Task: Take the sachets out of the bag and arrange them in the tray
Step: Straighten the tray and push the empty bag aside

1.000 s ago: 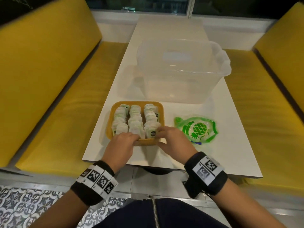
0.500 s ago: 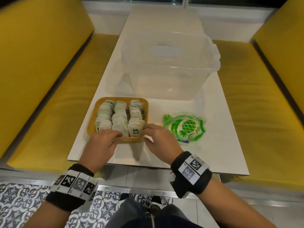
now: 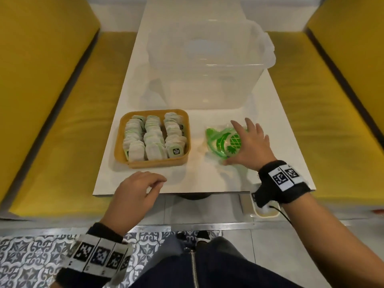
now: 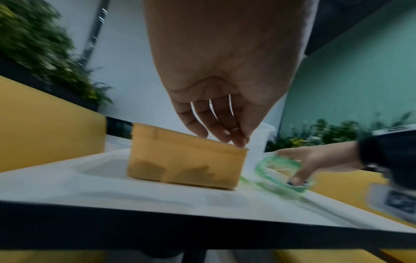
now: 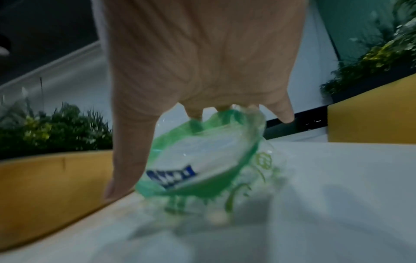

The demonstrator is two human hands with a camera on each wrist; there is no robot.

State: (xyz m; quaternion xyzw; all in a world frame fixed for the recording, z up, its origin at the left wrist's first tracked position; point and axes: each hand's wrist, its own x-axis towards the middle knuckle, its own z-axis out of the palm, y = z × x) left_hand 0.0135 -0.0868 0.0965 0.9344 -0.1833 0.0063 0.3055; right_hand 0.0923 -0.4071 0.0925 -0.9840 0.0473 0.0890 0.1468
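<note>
An orange tray (image 3: 158, 163) sits on the white table (image 3: 207, 179), packed with three rows of pale sachets (image 3: 153, 140) standing on edge. To its right lies a green bag (image 3: 223, 142) with a pineapple print. My right hand (image 3: 247, 142) covers the bag and holds it between spread fingers and thumb. In the right wrist view the bag (image 5: 198, 160) is tilted up off the table beside my thumb (image 5: 126, 142). My left hand (image 3: 153, 183) hovers at the table's near edge in front of the tray (image 4: 184, 160), fingers (image 4: 223, 135) loosely curled, holding nothing.
A large clear plastic tub (image 3: 207, 65) stands just behind the tray and bag. Yellow benches (image 3: 62, 121) run along both sides of the narrow table. Bare tabletop lies between tray and bag.
Both hands have left the tray's front edge. My right hand moved right onto the green bag and took hold of it; my left hand drew back toward the table's near edge.
</note>
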